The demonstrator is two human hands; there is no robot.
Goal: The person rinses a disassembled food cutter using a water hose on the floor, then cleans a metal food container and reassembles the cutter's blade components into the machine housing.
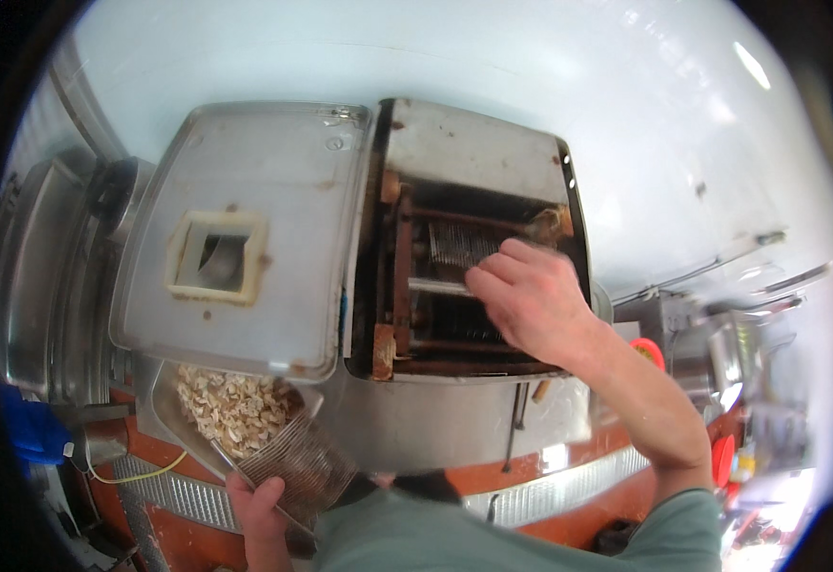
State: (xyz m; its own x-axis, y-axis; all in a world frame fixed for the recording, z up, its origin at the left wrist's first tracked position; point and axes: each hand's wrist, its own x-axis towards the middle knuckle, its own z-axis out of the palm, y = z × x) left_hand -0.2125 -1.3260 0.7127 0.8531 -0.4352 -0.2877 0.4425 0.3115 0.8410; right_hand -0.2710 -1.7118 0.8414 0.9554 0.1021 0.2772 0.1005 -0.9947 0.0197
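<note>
My left hand [262,504], low in the view, grips the edge of a metal slotted grid [309,461]. The grid is tilted beside a metal pan [166,400] of chopped pale pieces [234,411]. My right hand [534,297] reaches into the uncovered top of a metal cutting machine [473,146], fingers curled close to a row of thin blades [452,244]. Its palm faces down, so whether the fingertips pinch anything is hidden. Rusty brown bars and end blocks [384,350] frame the opening, and a pale metal bar [430,287] crosses it.
A metal cover [259,157] with a square, pale-rimmed opening lies left of the machine. Dark metal rods [519,407] lie on the metal surface in front. Stainless vessels [699,357] and a red bowl [647,352] stand right. A floor drain grate [566,477] crosses the red floor.
</note>
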